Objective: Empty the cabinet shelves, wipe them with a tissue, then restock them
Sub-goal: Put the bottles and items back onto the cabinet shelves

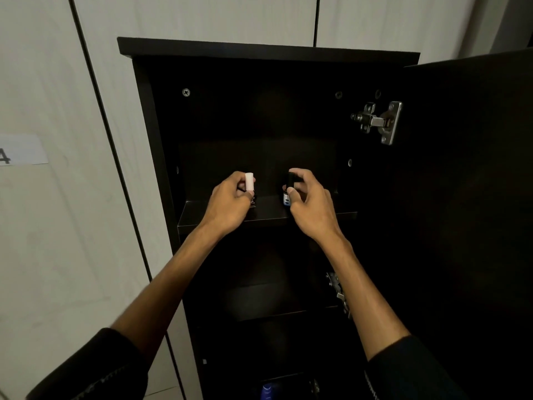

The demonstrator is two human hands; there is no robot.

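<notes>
So on the far left there's a pale panelled wall with a white label stuck on it, a dark number partly showing at the frame edge. Next over is the tall dark cabinet, wide open, with its door swung out to the right.

The left hand is up at the top shelf, and its grip is curled round a small bottle with a white cap. The cap sticks up above the fingers, and the dark lower part of the bottle peeks out under the thumb, right at the shelf surface. Can't tell if it's actually resting there or just above it.

Just beside it, the right hand has its grip pinched on a small bottle with a black cap, thumb on the front, fingers over the top. That one has a blue and white label low down, sitting near the shelf too.

Further right, a metal hinge is on the door's inner edge, and another hinge is lower down by the right forearm. Way down at the bottom of the cabinet there's something blue, too dark to make out properly. Both sleeves are dark.
</notes>
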